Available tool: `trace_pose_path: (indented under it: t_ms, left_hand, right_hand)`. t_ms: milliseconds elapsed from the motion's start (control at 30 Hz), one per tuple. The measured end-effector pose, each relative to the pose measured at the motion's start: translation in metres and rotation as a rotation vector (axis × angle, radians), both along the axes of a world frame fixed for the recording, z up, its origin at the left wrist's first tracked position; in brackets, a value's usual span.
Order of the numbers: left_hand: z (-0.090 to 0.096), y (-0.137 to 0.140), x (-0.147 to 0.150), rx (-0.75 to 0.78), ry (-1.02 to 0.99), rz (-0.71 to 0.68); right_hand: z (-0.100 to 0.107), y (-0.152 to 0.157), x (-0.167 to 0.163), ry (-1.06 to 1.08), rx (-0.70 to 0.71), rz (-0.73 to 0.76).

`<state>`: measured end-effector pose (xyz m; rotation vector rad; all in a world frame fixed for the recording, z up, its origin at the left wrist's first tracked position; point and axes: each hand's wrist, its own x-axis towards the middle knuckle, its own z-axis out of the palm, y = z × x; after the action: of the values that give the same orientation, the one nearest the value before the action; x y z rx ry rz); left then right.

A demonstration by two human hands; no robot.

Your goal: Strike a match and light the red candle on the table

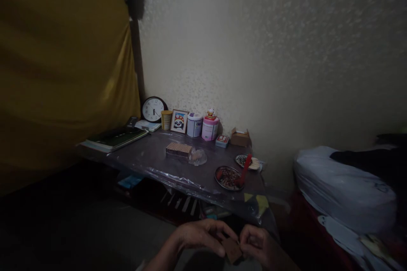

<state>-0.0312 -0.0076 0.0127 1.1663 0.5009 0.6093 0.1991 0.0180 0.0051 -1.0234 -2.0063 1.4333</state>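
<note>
My left hand (203, 237) comes in at the bottom of the view, with its thumb and fingers closed on a small flat brown box (232, 250). At the box's right edge, the bent fingers of my right hand (257, 243) pinch the same piece. The box is held low, in front of the table's near edge. On the table (140, 156), a row of similar thin brown pieces (178, 149) stands packed together beside a crumpled clear plastic bag (198, 157). Dim light hides fine detail between my fingers.
A plate of dark and pale bits (226, 181) holds a red spoon (246, 168). Behind it sits another plate (240, 161) with pale sticks. Along the wall stand a clock (154, 108), two canisters (194, 127), a panda picture (179, 121) and a cardboard box (240, 138).
</note>
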Motion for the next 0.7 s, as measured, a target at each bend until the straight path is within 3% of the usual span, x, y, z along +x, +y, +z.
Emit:
trace_pose_path:
  t_ms: [367,567,700]
  left_hand:
    - [0.006,-0.001,-0.008,0.042,-0.139,-0.025]
    - [0.008,-0.001,-0.010,0.068,-0.259,0.091]
    - [0.006,-0.001,-0.009,0.074,-0.273,0.129]
  right_hand:
    - [0.007,0.006,0.015,0.069,-0.128,-0.032]
    - [0.034,0.002,0.022,0.146,0.032,-0.250]
    - [0.030,0.006,0.014,0.296,0.029,-0.420]
